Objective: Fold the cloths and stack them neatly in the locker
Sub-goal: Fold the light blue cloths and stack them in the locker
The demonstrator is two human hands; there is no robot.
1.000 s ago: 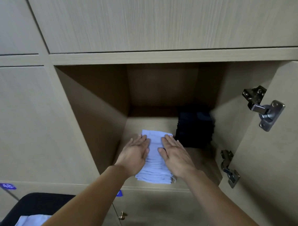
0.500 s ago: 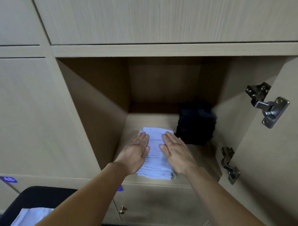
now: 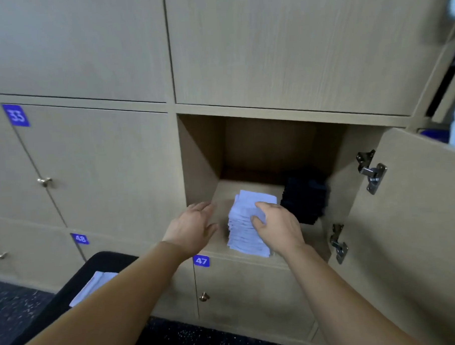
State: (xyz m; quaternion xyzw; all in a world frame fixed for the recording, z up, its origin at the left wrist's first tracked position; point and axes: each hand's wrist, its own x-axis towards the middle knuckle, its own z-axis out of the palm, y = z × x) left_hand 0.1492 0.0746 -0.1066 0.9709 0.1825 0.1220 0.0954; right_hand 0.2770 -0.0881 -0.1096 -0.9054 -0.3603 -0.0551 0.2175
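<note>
tag 33 (image 3: 16, 115) L door (image 3: 95, 165), tag 48 (image 3: 80, 238) lower-L, tag 47 (image 3: 201, 261) lower-ctr door (image 3: 252, 288)

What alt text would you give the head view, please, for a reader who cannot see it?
A person's right hand grips a stack of folded white cloths inside an open locker, while the left hand hovers open beside it. A dark cloth stack stands behind, to the right.

1. a locker room or staff storage area is shown: the wall is covered by wood-grain locker doors (image 3: 98, 162).
2. blue tags numbered 33 (image 3: 16, 115), 48 (image 3: 80, 238) and 47 (image 3: 201, 261) are fixed at door corners, and small brass knobs (image 3: 44, 181) are fitted.
3. folded white cloths (image 3: 246, 231) are stacked in 1 open locker (image 3: 202, 157), and a dark speckled floor (image 3: 15, 299) is seen below.
</note>
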